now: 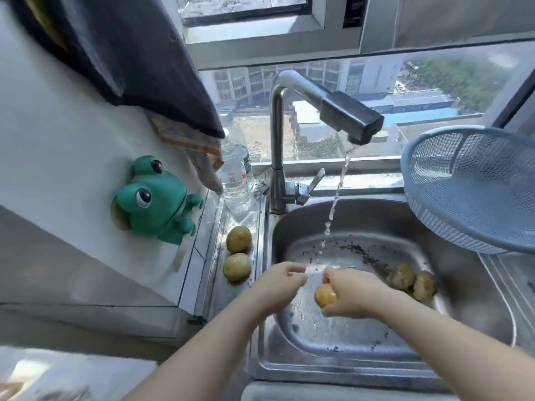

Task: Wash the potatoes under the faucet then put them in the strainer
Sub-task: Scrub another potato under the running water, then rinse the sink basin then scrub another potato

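**A:** Two ledge potatoes (238,239) wait at the left, and the sink potatoes (404,274) lie at the right. The right hand (351,290) grips a potato (325,296) beside the stream (337,192). The left hand (282,280) is loosely curled and holds nothing.

**B:** Risk?

**A:** It's wet, so it may slip into the sink (362,328).

**B:** Room?

**A:** The faucet (351,117) hangs overhead. The strainer (434,215) overhangs the right corner, where a knock could tip it. The low path to the right looks open.

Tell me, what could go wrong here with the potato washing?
The wet potato in the right hand could slip and drop into the sink, where dirt specks lie. The strainer sits tilted at the sink's right edge, so it might tip when potatoes land in it.
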A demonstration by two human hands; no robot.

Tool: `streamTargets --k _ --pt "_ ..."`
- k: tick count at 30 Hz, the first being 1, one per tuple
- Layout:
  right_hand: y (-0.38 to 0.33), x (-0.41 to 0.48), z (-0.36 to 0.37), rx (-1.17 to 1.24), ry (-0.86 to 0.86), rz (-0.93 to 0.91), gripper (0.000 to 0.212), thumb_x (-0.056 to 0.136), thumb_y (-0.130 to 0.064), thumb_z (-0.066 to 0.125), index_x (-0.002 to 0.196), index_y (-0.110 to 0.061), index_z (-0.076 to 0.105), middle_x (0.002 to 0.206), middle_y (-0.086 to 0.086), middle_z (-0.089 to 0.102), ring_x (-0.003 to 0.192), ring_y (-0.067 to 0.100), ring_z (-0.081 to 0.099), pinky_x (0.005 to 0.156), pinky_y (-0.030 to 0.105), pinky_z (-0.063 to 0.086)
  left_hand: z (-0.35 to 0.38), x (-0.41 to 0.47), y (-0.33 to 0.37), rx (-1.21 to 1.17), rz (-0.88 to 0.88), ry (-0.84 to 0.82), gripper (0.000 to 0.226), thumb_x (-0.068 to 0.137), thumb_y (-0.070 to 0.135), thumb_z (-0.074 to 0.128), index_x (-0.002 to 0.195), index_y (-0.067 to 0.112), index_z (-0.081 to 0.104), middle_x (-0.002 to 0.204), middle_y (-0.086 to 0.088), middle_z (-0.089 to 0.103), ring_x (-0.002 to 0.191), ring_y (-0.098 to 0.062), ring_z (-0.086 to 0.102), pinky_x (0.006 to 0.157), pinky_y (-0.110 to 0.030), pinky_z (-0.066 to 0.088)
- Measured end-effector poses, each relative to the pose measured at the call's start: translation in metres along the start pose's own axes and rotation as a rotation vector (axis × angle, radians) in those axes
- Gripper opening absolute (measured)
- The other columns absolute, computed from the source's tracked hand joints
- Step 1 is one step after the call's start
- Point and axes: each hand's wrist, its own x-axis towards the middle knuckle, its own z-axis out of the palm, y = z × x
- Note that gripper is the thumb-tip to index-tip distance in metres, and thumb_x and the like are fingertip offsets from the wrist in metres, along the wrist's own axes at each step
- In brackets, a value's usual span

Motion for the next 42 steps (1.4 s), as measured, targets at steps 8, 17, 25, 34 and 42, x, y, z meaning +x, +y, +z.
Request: streamTargets --k 8,17,25,34,42 --pt "-0.081 0.032 0.026 0.333 0.258 -0.468 0.054 0.079 -0.029 0.067 0.129 -0.024 0.049 0.118 -0.004 0.041 0.105 0.014 0.047 0.084 0.017 0.034 -0.050 -0.023 -0.033 -0.332 0.084 0.357 0.022 0.097 0.012 0.048 0.106 0.028 0.060 0.108 0.001 0.066 0.090 -0.011 0.063 0.080 -0.021 0.050" --pt "-0.114 0.062 0.052 0.230 0.475 -0.551 0.056 0.058 -0.038 0.079 0.109 -0.021 0.063 0.101 -0.004 0.070 0.089 0.024 0.060 0.080 0.036 0.054 -0.075 -0.040 -0.053 -0.320 0.035 0.459 0.024 0.097 0.017 0.048 0.096 0.038 0.059 0.104 0.011 0.068 0.098 -0.010 0.064 0.089 -0.029 0.050" --pt "-0.081 0.039 0.047 0.283 0.408 -0.465 0.044 0.086 -0.035 0.063 0.127 -0.023 0.054 0.124 -0.006 0.059 0.115 0.013 0.048 0.099 0.023 0.035 -0.060 -0.023 -0.042 -0.321 0.072 0.371 0.022 0.099 0.016 0.046 0.114 0.024 0.060 0.105 0.008 0.067 0.094 -0.006 0.063 0.084 -0.025 0.050" --pt "0.088 0.012 0.049 0.190 0.125 0.186 0.025 0.091 -0.026 0.050 0.112 -0.020 0.062 0.115 0.002 0.064 0.104 0.023 0.059 0.080 0.031 0.048 0.037 0.036 0.000 0.028 0.036 -0.090 0.021 0.096 0.019 0.051 0.114 0.016 0.061 0.102 0.001 0.067 0.084 -0.009 0.062 0.068 -0.021 0.045" --pt "0.191 0.053 0.066 -0.135 0.094 0.349 0.052 0.081 -0.011 0.061 0.131 -0.018 0.045 0.138 0.010 0.040 0.129 0.028 0.038 0.106 0.040 0.032 0.088 0.079 0.020 0.183 -0.041 -0.241 0.018 0.097 0.025 0.048 0.113 0.026 0.057 0.112 0.000 0.065 0.098 -0.013 0.064 0.070 -0.025 0.046"
